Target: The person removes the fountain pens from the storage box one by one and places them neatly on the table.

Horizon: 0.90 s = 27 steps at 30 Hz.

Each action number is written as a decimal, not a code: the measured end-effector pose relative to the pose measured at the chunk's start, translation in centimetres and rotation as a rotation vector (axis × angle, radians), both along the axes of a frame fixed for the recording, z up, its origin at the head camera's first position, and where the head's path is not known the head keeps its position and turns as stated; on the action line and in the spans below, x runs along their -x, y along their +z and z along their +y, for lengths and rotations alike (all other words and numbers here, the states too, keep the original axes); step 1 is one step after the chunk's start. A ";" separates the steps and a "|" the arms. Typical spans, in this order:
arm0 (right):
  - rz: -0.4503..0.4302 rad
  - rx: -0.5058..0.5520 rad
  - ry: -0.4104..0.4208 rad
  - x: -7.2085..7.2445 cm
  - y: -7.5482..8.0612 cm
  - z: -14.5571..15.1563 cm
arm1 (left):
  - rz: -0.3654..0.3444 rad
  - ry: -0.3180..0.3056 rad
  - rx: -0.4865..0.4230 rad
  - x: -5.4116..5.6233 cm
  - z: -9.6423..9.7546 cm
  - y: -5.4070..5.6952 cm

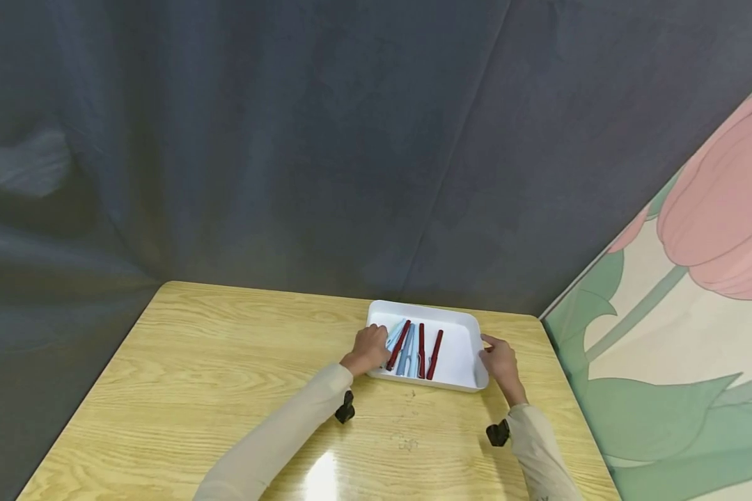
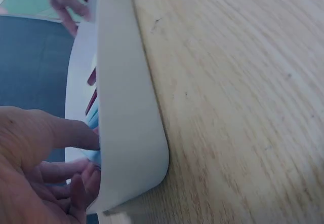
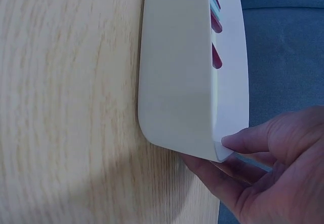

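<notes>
A shallow white tray [image 1: 460,355] lies near the table's far edge, with several dark red pens [image 1: 435,355] and light blue pens [image 1: 412,351] side by side in its left and middle part. My left hand [image 1: 370,348] reaches over the tray's left end with curled fingers. In the left wrist view its thumb and fingers close around a light blue pen, the tips partly hidden by the tray's near wall. At the right end, my right hand [image 1: 500,360] grips the tray's corner, thumb on the inner side and fingers outside, as the right wrist view shows.
The wooden table [image 1: 244,348] carries the tray close to its back edge. Behind it hangs a dark grey curtain [image 1: 326,153], and a wall painted with a pink tulip [image 1: 727,209] stands on the right. Black wrist devices [image 1: 345,407] sit below both sleeves.
</notes>
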State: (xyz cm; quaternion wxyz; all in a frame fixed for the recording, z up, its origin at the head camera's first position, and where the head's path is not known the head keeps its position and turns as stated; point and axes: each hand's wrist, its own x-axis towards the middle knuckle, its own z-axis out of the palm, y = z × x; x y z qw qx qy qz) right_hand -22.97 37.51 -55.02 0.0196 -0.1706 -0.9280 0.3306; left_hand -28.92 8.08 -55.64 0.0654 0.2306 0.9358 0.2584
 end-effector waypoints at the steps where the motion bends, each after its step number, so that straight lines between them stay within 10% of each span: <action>1: -0.004 -0.003 0.000 0.1 0.0 0.0 | -0.009 0.009 -0.031 0.1 -0.2 0.0; 16: -0.018 -0.002 -0.012 0.3 -0.1 -0.1 | -0.185 0.173 -0.333 1.1 -1.5 1.1; 27: -0.028 0.011 -0.018 0.5 0.0 -0.2 | -0.145 0.132 -0.489 1.3 -2.2 0.6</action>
